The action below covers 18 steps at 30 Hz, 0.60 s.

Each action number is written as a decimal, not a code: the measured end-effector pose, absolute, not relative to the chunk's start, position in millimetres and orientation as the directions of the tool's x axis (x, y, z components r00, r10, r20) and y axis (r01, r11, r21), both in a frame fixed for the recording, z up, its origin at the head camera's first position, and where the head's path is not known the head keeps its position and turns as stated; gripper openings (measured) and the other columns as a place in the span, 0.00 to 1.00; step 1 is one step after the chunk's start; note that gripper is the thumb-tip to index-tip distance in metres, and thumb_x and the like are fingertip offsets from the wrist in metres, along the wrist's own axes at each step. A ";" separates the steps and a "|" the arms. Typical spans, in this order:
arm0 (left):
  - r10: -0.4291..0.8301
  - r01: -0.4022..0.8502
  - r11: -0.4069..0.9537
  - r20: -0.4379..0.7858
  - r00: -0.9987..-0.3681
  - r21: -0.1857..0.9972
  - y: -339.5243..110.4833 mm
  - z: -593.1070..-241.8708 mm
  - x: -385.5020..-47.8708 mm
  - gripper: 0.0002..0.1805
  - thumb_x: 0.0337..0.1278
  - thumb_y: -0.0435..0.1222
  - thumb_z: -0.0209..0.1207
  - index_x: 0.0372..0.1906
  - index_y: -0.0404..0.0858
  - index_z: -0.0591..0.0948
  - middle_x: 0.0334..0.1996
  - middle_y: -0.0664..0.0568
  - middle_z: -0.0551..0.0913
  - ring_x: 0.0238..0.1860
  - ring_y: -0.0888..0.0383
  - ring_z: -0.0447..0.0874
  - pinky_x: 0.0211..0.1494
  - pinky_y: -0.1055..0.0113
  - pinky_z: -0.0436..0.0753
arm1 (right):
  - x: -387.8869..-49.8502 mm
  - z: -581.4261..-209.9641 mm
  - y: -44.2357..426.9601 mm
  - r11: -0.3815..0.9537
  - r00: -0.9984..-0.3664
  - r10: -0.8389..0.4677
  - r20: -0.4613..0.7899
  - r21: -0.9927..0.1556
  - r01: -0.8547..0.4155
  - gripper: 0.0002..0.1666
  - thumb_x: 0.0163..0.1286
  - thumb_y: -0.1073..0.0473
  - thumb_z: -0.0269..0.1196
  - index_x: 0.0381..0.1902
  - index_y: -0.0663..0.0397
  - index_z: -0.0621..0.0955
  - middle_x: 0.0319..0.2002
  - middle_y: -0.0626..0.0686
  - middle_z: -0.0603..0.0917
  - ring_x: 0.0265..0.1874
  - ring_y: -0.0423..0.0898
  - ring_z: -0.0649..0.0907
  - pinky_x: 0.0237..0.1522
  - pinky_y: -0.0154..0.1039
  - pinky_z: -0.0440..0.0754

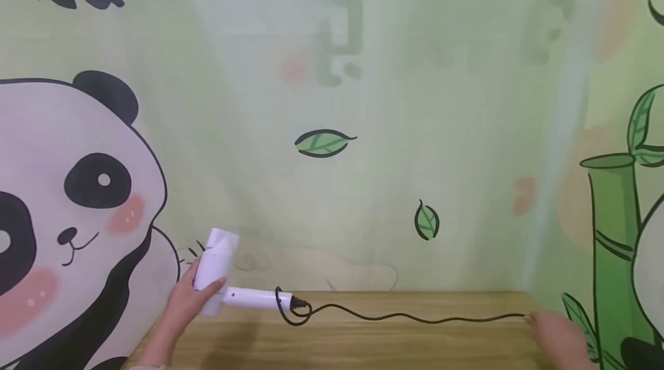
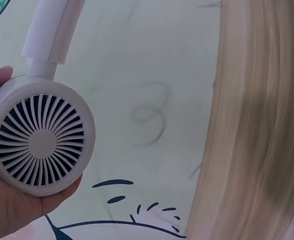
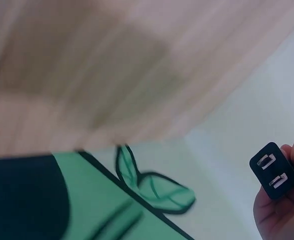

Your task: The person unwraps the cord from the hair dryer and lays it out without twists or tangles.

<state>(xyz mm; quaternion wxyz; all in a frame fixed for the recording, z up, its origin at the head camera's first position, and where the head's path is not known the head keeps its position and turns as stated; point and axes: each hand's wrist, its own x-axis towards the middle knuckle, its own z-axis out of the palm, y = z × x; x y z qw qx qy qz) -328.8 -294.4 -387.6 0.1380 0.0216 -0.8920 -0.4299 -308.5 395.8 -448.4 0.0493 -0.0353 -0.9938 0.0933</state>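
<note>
A white hair dryer (image 1: 215,266) is gripped round its barrel by my left hand (image 1: 188,295), above the left part of the table. Its handle (image 1: 256,298) points right, and a black cord (image 1: 384,317) with a loop near the handle's end runs across to my right hand (image 1: 562,338). In the left wrist view the round slotted air inlet (image 2: 41,145) faces the camera, with fingers and thumb about it. The right wrist view shows a black two-pin plug (image 3: 274,171) held in the fingers of my right hand (image 3: 287,215).
A wooden table (image 1: 363,347) lies below both hands. Behind it hangs a pale green cloth backdrop (image 1: 389,128) printed with a panda (image 1: 114,128), leaves and a bamboo stalk (image 1: 614,214).
</note>
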 end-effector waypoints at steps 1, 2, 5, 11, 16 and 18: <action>-0.149 0.083 0.651 0.234 -0.961 0.755 -295.9 -387.4 -328.2 0.49 0.65 0.45 0.63 0.80 0.29 0.51 0.67 0.19 0.69 0.57 0.30 0.79 0.55 0.42 0.85 | -308.5 -443.8 395.9 0.982 -0.991 0.072 0.111 -0.184 0.050 0.14 0.76 0.59 0.58 0.38 0.64 0.85 0.28 0.56 0.86 0.27 0.54 0.85 0.29 0.53 0.83; -0.143 0.084 0.671 0.240 -0.960 0.737 -297.7 -386.9 -327.5 0.49 0.65 0.45 0.63 0.80 0.29 0.52 0.66 0.19 0.70 0.55 0.31 0.80 0.54 0.43 0.85 | -309.0 -439.2 395.8 0.984 -0.988 0.054 0.143 -0.176 0.028 0.14 0.76 0.60 0.58 0.37 0.63 0.85 0.27 0.56 0.86 0.27 0.54 0.85 0.29 0.52 0.83; -0.128 0.095 0.721 0.266 -0.955 0.686 -304.4 -384.9 -326.0 0.48 0.64 0.45 0.63 0.79 0.28 0.53 0.62 0.19 0.73 0.52 0.33 0.82 0.50 0.46 0.85 | -311.0 -425.1 394.6 0.988 -0.978 0.003 0.209 -0.152 -0.029 0.13 0.75 0.61 0.58 0.37 0.64 0.86 0.29 0.58 0.88 0.29 0.56 0.86 0.32 0.54 0.84; -0.107 0.124 0.763 0.313 -0.944 0.634 -313.9 -379.8 -328.0 0.47 0.63 0.45 0.64 0.78 0.28 0.56 0.59 0.21 0.77 0.49 0.35 0.83 0.46 0.49 0.85 | -309.8 -408.7 396.6 0.988 -0.974 0.004 0.228 -0.152 -0.031 0.13 0.74 0.64 0.58 0.36 0.67 0.86 0.35 0.67 0.88 0.36 0.67 0.87 0.37 0.61 0.85; -0.138 0.085 0.788 0.309 -0.941 0.610 -321.9 -379.6 -327.8 0.48 0.63 0.45 0.64 0.77 0.28 0.54 0.60 0.21 0.75 0.50 0.32 0.82 0.48 0.44 0.84 | -306.0 -411.4 404.3 0.983 -0.987 0.019 0.160 -0.181 -0.011 0.12 0.73 0.64 0.58 0.38 0.68 0.85 0.35 0.66 0.88 0.35 0.65 0.87 0.37 0.60 0.85; -0.163 0.062 0.786 0.303 -0.939 0.615 -326.0 -380.8 -327.1 0.49 0.63 0.46 0.63 0.78 0.28 0.52 0.62 0.20 0.73 0.52 0.30 0.81 0.51 0.41 0.83 | -305.3 -414.5 407.3 0.981 -0.991 0.027 0.133 -0.195 0.000 0.13 0.73 0.64 0.57 0.39 0.69 0.85 0.35 0.65 0.88 0.34 0.63 0.87 0.36 0.59 0.85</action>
